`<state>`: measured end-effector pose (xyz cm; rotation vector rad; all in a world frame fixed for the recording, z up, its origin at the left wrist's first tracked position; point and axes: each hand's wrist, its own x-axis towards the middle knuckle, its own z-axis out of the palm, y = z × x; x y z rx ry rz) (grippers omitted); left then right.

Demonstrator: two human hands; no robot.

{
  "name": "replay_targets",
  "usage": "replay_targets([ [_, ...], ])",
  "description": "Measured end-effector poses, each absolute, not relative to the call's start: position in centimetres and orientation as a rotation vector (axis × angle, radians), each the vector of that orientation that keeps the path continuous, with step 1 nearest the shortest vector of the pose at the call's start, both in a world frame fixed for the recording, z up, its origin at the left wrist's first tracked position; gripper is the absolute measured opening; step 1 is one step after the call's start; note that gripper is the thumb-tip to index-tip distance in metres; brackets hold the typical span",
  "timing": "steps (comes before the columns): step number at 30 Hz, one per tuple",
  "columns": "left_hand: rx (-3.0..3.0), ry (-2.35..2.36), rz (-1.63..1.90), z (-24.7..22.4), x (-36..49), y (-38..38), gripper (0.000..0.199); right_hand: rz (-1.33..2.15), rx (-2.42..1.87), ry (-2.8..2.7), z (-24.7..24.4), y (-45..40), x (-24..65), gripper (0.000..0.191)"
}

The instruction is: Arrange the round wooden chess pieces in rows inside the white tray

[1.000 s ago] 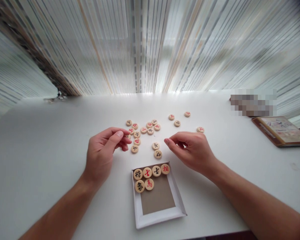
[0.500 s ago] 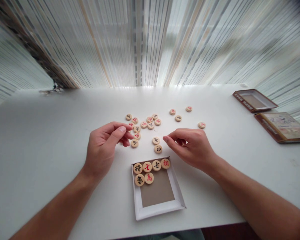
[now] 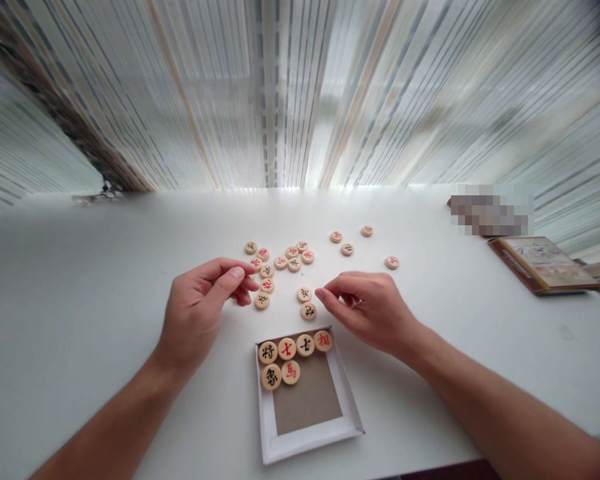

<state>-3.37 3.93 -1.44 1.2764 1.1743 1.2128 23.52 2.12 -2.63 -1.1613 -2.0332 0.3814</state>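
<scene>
My left hand [image 3: 205,300] hovers at the left of a cluster of xiangqi pieces, its fingers loosely bent and its thumb lying along the index finger; I see nothing in it. My right hand [image 3: 365,307] has its thumb and index tips together and the other fingers curled under, with no piece showing. Its tips are just right of a black-marked xiangqi piece [image 3: 305,294], with another black-marked piece [image 3: 309,311] just below. Nearer me lies a shallow white box tray [image 3: 314,437]. Along its far side sit several pieces, among them a red-marked horse piece [image 3: 291,373].
Several loose pieces lie beyond my hands, including a red-marked one [image 3: 392,263] far to the right. A brown illustrated box lid [image 3: 545,263] lies at the right, with a pixelated object [image 3: 490,212] behind it. A striped curtain [image 3: 290,93] hangs behind the white table [image 3: 105,267].
The view has shifted, so the whole scene sits slightly lower and further left. Both hands keep about the same pose and place beside the pieces. The tray's contents look the same.
</scene>
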Motion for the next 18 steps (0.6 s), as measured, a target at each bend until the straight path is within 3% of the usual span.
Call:
replay_targets([
  [18,1.331,1.171,1.181,-1.79,-3.21,3.7,0.016,0.46,-1.139,-2.11,-2.9,1.87,23.02,0.031],
])
